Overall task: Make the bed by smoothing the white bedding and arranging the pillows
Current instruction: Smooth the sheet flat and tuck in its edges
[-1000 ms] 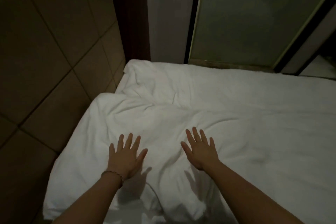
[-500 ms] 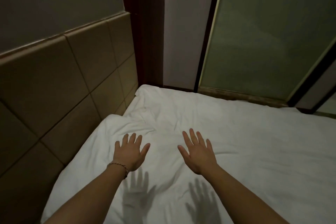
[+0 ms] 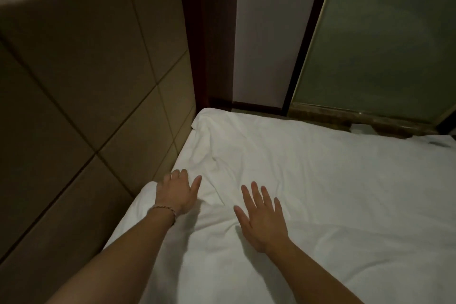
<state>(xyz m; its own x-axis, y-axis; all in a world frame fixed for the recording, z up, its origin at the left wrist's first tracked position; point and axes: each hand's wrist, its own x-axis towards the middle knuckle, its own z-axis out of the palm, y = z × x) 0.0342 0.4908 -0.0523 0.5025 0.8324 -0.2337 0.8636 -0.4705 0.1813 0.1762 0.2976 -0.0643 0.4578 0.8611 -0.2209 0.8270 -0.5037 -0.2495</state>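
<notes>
- The headboard, padded in squares, runs down the left, and the bedding lies right up against it, so I'd guess this edge is where loose cloth bunches.
- The left hand, a bracelet at its wrist, lies palm down at that edge with fingers straight and gripping nothing; it looks placed there to press the cloth toward the headboard.
- Between the hands a few creases run up toward the far corner, which looks like the reason both hands are here.
- The right hand is spread flat, fingers apart, on or just over the bedding; I cannot tell which. It holds nothing.
- Right of it the bedding lies smoother, reaching the dark sill under a glass panel. No pillows are in view.
</notes>
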